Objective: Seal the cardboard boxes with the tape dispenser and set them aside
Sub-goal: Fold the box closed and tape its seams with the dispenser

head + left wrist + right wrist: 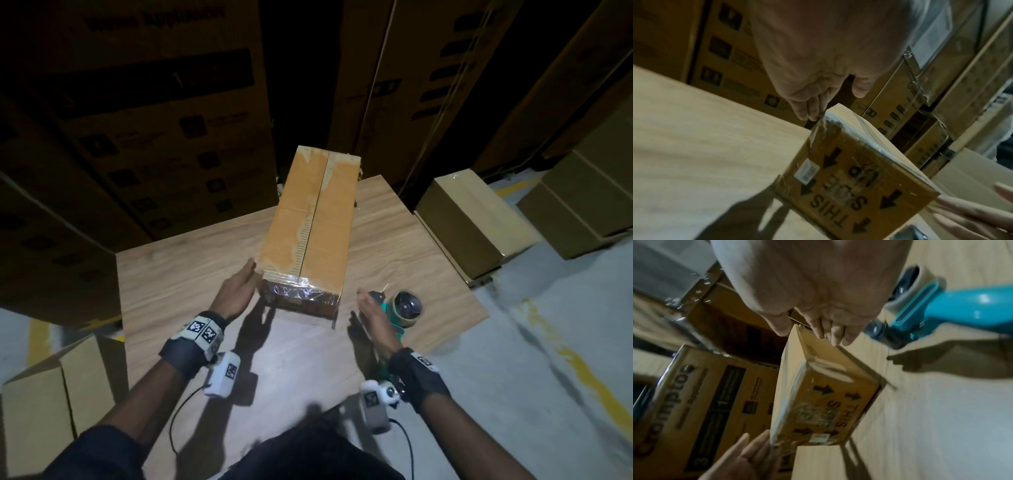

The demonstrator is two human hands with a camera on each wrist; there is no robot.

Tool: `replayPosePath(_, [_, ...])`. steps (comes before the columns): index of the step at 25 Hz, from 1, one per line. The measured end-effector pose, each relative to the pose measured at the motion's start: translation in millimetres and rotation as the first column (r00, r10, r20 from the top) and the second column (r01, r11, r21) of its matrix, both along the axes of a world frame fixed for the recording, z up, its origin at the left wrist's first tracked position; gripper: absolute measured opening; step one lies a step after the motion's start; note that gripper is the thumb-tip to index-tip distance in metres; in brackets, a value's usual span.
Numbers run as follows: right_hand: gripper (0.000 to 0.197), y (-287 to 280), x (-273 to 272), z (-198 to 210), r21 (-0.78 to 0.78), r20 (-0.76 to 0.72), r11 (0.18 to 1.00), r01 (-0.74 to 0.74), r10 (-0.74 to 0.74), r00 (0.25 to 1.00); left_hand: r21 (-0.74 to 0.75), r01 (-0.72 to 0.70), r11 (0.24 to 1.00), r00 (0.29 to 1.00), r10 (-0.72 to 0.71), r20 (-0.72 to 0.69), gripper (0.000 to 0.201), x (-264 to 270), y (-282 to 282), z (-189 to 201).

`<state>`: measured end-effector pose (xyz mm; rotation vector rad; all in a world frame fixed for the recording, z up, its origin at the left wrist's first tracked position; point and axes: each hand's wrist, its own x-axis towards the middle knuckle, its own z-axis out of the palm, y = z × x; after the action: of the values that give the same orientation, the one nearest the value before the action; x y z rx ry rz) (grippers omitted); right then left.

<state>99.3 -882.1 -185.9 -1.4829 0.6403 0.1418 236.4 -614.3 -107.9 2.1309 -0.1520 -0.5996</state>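
Observation:
A long cardboard box point(310, 226) lies on the wooden table point(191, 274), its flaps closed, a dark seam along the top and shiny clear tape over the near end point(849, 177) point(826, 404). My left hand point(241, 284) point(813, 104) is at the box's near left corner with straight fingers, touching or almost touching it. A little right of the box's near right corner is my right hand point(368, 306) point(830, 331), held flat and holding nothing. Just behind that hand lies the teal tape dispenser point(399, 310) point(953, 309) with its tape roll.
Tall printed cartons point(147, 113) stand behind the table. A sealed carton point(476, 219) and stacked cartons point(589, 205) sit on the floor at the right. An open carton point(58, 394) stands at the near left. Yellow lines mark the concrete floor point(561, 342).

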Motion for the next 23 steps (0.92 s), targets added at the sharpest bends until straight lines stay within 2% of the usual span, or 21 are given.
replayPosePath(1, [0.091,12,11,-2,0.122,-0.028,0.993,-0.001,0.005,1.0,-0.039,-0.033,0.999,0.998,0.031,-0.046,0.054,-4,-5,-5])
replayPosePath(2, [0.098,22,20,-4,0.188,-0.045,0.982,0.008,0.0,0.999,-0.082,-0.09,0.993,0.994,0.084,-0.065,0.054,-6,-7,-12])
replayPosePath(4, [0.095,33,28,-3,0.234,-0.017,0.972,-0.013,0.018,1.0,-0.16,-0.187,0.969,0.981,0.176,-0.082,0.048,-5,-7,-27])
replayPosePath(6, [0.085,37,26,10,0.252,-0.011,0.967,-0.025,0.029,1.0,-0.178,-0.2,0.964,0.979,0.19,-0.072,0.045,-7,1,-35])
replayPosePath(9, [0.047,18,20,5,0.279,0.009,0.953,-0.121,0.124,0.992,-0.222,-0.277,0.935,0.957,0.248,-0.15,0.034,-17,25,-44])
replayPosePath(10, [0.044,10,18,1,0.221,-0.016,0.959,-0.176,0.184,0.983,-0.234,-0.301,0.924,0.948,0.265,-0.174,0.027,-22,37,-48])
replayPosePath(11, [0.052,3,17,-4,0.104,-0.022,0.96,-0.259,0.263,0.965,-0.238,-0.297,0.925,0.949,0.259,-0.177,0.025,-26,47,-49])
replayPosePath(12, [0.066,-2,14,-3,-0.032,-0.034,0.93,-0.367,0.366,0.93,-0.233,-0.255,0.938,0.963,0.226,-0.147,0.036,-30,55,-49])
replayPosePath(13, [0.081,-6,11,0,-0.192,-0.045,0.866,-0.462,0.462,0.886,-0.218,-0.183,0.959,0.982,0.167,-0.091,0.055,-34,61,-48])
replayPosePath(14, [0.096,-7,10,6,-0.365,-0.074,0.753,-0.548,0.563,0.823,-0.172,-0.087,0.981,0.996,0.088,-0.005,0.071,-34,64,-45])
replayPosePath(15, [0.106,-8,11,9,-0.527,-0.131,0.605,-0.596,0.636,0.761,-0.106,0.011,0.994,0.997,-0.003,0.076,0.081,-33,65,-42])
replayPosePath(16, [0.111,-8,13,17,-0.64,-0.178,0.47,-0.608,0.679,0.712,-0.022,0.111,0.994,0.982,-0.106,0.157,0.084,-28,65,-42])
replayPosePath(18, [0.114,-7,20,22,-0.736,-0.241,0.286,-0.613,0.736,0.633,0.114,0.243,0.963,0.934,-0.264,0.24,0.08,-16,68,-44])
replayPosePath(21, [0.105,-4,26,17,-0.756,-0.347,0.143,-0.638,0.739,0.578,0.195,0.311,0.93,0.904,-0.353,0.243,0.068,1,68,-45])
replayPosePath(23, [0.094,1,30,19,-0.751,-0.402,0.112,-0.651,0.704,0.585,0.25,0.345,0.905,0.875,-0.407,0.264,0.058,7,65,-44])
